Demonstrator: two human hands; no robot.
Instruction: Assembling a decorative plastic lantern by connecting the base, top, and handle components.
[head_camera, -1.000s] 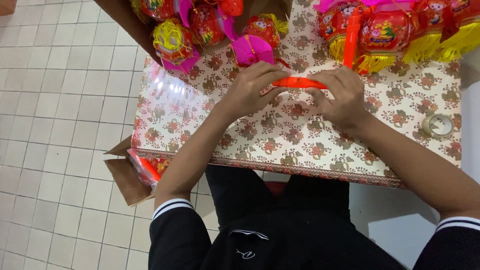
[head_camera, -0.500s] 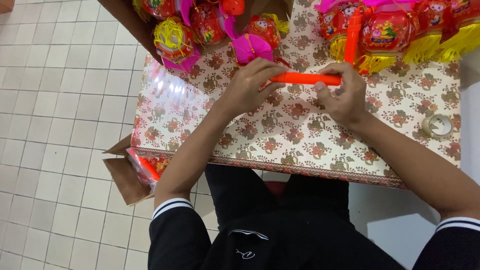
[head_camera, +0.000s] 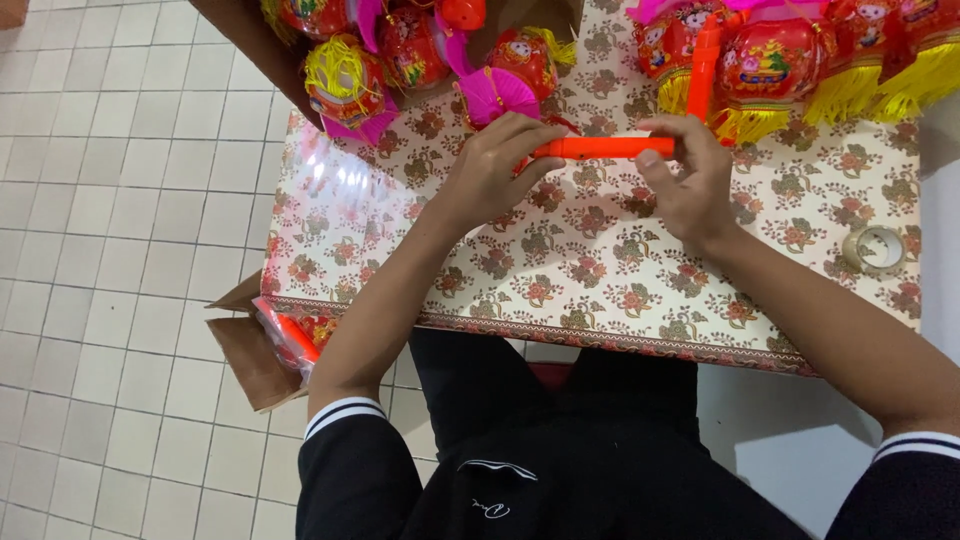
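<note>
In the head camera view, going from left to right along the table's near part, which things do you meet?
Brown cardboard box holding orange sticks beside the table, left hand, orange plastic stick held between both hands, right hand, roll of clear tape on the flowered tablecloth.

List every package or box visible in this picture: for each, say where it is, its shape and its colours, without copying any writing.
Brown cardboard box: on the tiled floor at the table's left corner, flaps open, holding clear-wrapped red and orange items.
Second brown cardboard box: top left on the table, open, with red and yellow lanterns inside.
No signs or screens are visible.
</note>
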